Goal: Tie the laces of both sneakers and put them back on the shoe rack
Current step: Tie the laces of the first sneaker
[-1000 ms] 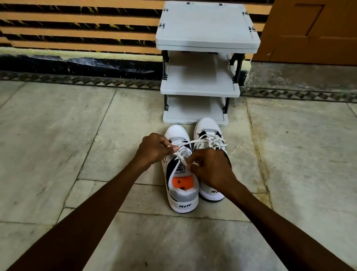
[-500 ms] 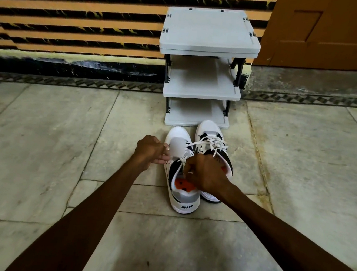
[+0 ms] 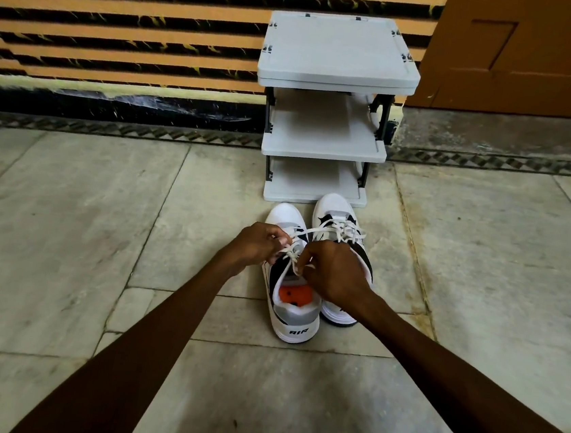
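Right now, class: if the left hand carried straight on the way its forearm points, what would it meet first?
Probably the left sneaker, whose laces the left hand already pinches. Beyond it stands the shoe rack; depth is uncertain.

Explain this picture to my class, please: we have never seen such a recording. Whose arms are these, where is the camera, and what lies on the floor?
There is no machine here. A person wears a camera on the head, looking forward and down, so both arms reach in from below. On the stone floor stand two white sneakers, side by side, toes towards a small grey shoe rack against the striped wall. The rack's shelves look bare. The left hand and right hand each pinch the white lace of the left sneaker in their fingers. The right sneaker shows a bow.
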`<action>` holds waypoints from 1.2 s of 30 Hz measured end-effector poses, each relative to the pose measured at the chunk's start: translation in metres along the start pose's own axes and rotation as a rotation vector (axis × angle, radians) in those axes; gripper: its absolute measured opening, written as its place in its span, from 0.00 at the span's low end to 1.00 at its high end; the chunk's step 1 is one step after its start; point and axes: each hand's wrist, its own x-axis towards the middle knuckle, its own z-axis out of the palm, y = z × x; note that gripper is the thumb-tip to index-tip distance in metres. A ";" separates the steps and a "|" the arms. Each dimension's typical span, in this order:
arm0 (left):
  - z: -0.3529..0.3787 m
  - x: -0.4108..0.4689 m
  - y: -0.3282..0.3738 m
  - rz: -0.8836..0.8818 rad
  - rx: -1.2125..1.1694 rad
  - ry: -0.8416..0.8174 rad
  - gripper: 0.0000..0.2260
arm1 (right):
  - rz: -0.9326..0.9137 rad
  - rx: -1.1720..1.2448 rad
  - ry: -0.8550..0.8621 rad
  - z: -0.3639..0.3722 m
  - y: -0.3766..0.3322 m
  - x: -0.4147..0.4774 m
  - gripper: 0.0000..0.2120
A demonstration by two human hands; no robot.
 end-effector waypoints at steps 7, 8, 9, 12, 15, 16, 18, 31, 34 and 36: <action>-0.001 0.003 -0.002 0.014 0.086 0.045 0.05 | 0.016 0.209 0.066 -0.008 0.003 0.004 0.07; -0.001 0.004 -0.003 0.027 0.109 0.063 0.04 | 0.039 0.262 0.071 -0.010 0.004 0.005 0.06; -0.001 0.005 -0.004 0.044 0.124 0.080 0.03 | 0.066 0.304 0.085 -0.011 0.005 0.006 0.06; -0.002 0.005 -0.007 0.082 0.147 0.150 0.02 | 0.161 0.304 0.104 -0.012 0.009 0.009 0.06; -0.003 0.006 -0.010 0.083 0.138 0.178 0.03 | 0.193 0.279 0.076 -0.013 0.012 0.008 0.08; -0.003 0.005 -0.010 0.084 0.144 0.184 0.04 | 0.195 0.272 0.067 -0.013 0.013 0.008 0.08; -0.001 0.006 -0.010 0.083 0.172 0.222 0.05 | 0.189 0.251 0.051 -0.012 0.014 0.007 0.07; 0.010 -0.003 -0.009 0.242 0.445 0.321 0.11 | 0.209 0.148 0.005 -0.007 0.009 0.013 0.07; 0.008 -0.003 -0.010 0.216 0.434 0.350 0.10 | 0.202 0.163 0.024 -0.006 0.009 0.013 0.09; 0.011 -0.005 -0.010 0.234 0.491 0.357 0.11 | 0.209 0.163 0.027 -0.007 0.007 0.011 0.09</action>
